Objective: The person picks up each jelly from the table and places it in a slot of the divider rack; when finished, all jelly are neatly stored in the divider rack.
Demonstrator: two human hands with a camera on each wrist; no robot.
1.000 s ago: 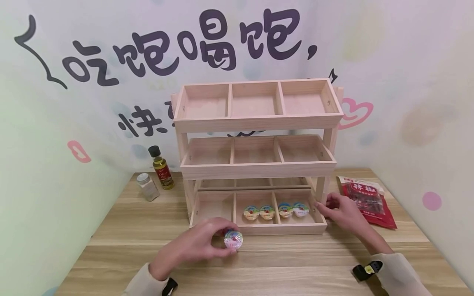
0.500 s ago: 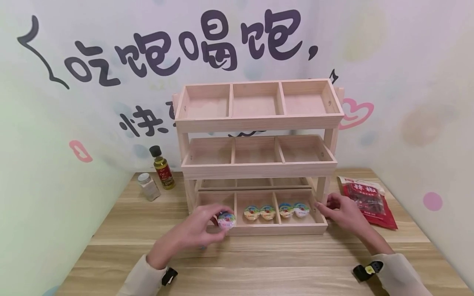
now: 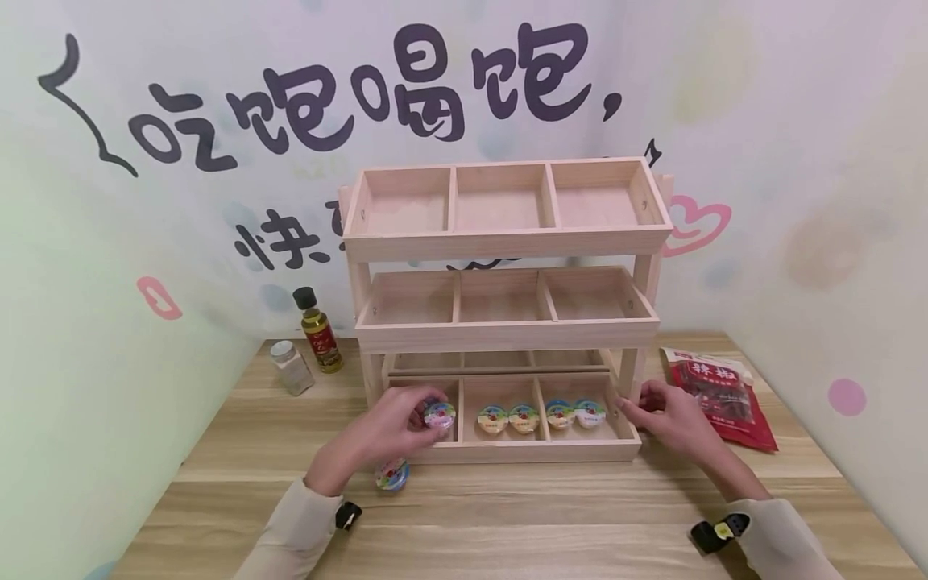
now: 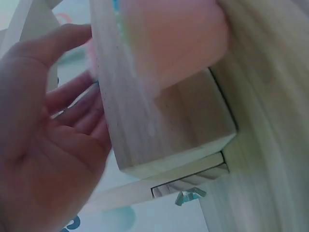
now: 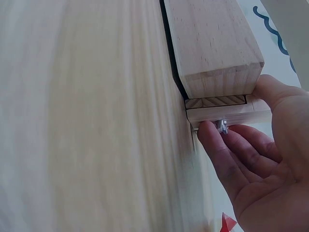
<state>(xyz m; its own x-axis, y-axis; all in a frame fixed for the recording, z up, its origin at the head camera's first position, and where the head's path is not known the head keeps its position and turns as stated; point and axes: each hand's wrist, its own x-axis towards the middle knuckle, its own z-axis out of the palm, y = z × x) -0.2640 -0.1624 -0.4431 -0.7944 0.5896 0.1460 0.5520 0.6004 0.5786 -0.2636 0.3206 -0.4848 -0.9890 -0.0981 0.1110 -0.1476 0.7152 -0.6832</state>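
In the head view my left hand (image 3: 387,427) pinches a small lidded cup (image 3: 439,415) at the bottom tier's left compartment. The left wrist view shows that hand (image 4: 58,130) behind the tier's front board (image 4: 145,121). Another cup (image 3: 392,474) lies on the table in front of the rack, below that hand. Two cups (image 3: 493,419) sit in the middle compartment and two (image 3: 560,414) in the right one. My right hand (image 3: 670,415) grips the right end of the wooden rack (image 3: 507,453); in the right wrist view its fingers (image 5: 224,162) are around the side board by a metal bolt.
A red bag (image 3: 725,399) lies right of the rack. An oil bottle (image 3: 319,332) and a small jar (image 3: 292,367) stand to its left. The two upper tiers (image 3: 507,244) rise above the bottom tier, against the printed wall.
My left hand has carried its cup from in front of the rack, leftward and back, into the left compartment. A cup on the table has come into view. My right hand stays in place.
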